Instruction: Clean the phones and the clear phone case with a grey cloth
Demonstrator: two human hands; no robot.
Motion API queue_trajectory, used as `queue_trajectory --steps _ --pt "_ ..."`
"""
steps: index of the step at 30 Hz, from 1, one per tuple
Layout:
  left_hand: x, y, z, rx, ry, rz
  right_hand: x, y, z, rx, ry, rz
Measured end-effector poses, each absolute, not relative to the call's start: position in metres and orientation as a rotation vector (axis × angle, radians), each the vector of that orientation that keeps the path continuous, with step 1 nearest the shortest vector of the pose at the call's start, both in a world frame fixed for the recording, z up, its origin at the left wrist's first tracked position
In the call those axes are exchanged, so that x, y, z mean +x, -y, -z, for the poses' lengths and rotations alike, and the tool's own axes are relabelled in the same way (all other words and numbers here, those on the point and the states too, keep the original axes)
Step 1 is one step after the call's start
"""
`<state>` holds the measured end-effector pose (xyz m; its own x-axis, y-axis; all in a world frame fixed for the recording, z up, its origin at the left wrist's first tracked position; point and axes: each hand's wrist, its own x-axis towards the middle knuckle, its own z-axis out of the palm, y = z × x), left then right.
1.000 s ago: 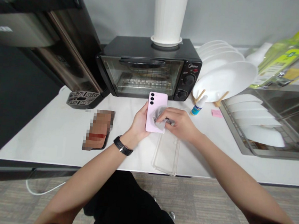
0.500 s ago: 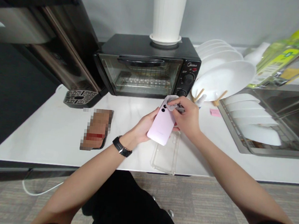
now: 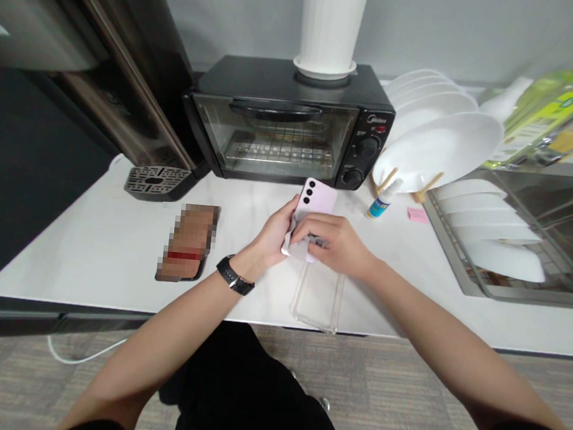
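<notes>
I have the left hand grasping the pink phone by its side, camera lenses facing up, in front of the toaster oven; the right hand pinches a pale crumpled cloth against the phone's back; my worry is that a hard sideways rub could twist the phone out of that one-sided hold and drop it onto the tabletop; the clear case lies right at the front edge, so a stray wrist or sleeve might knock it to the floor.
</notes>
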<state>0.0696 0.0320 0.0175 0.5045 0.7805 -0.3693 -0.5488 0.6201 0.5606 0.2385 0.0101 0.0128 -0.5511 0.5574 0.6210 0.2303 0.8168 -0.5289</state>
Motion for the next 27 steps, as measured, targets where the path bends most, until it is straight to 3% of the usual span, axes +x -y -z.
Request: queue_trajectory --steps 14,27 --pt "0.066 -0.036 -0.026 0.351 -0.642 -1.056 0.261 -0.024 -0.014 -0.715 2.123 -0.383" --pt "0.066 -0.025 -0.017 0.494 -0.531 -0.563 0.265 -0.03 -0.013 -1.043 1.695 -0.208"
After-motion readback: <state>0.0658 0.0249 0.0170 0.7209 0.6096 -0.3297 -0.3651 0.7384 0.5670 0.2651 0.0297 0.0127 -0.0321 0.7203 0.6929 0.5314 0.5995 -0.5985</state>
